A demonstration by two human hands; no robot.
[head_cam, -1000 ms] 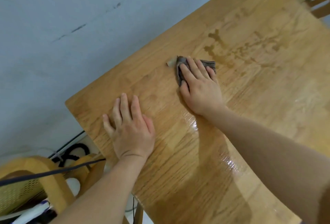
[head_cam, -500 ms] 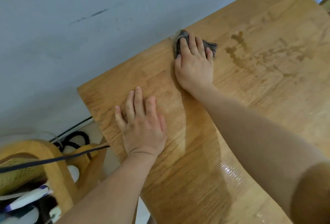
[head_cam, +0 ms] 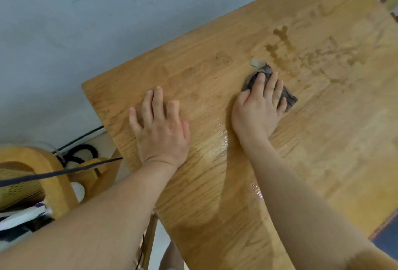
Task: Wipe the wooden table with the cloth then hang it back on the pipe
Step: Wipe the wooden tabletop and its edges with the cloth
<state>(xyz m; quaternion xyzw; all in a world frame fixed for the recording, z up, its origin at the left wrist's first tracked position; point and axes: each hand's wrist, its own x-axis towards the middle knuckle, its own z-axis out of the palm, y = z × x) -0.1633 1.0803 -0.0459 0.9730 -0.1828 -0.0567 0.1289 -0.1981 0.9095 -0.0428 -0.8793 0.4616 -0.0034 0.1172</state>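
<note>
A dark grey cloth [head_cam: 288, 97] with a pale tag lies flat on the wooden table [head_cam: 323, 140]. My right hand [head_cam: 258, 106] presses it down with straight fingers spread over it, so most of the cloth is hidden. My left hand [head_cam: 160, 127] rests flat on the table near its left corner, fingers straight, holding nothing. Dark wet smears [head_cam: 305, 54] mark the wood just beyond the cloth. No pipe is in view.
A grey wall [head_cam: 86, 32] runs along the table's far edge. A wooden chair [head_cam: 43, 166] with a woven panel stands at the lower left, with black cables [head_cam: 79, 155] on the floor behind it. A dark strap crosses in front of the chair.
My right hand has dragged the cloth back from the table's far edge by the wall toward me and to the right. My left hand has stayed flat in the same place.
</note>
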